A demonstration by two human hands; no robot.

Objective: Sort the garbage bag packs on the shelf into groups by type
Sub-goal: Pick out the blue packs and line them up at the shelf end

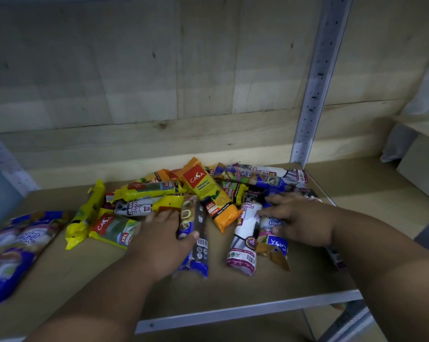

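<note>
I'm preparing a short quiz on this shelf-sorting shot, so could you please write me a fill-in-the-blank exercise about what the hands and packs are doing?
1. The left hand grips a ____ pack that lies lengthwise toward the camera.
2. The right hand rests on packs at the ____ side of the pile.
3. The orange pack printed CASA is marked ____ for its volume.
4. A group of blue packs lies apart at the shelf's far ____ end.

Missing words: blue; right; 60L; left
</note>
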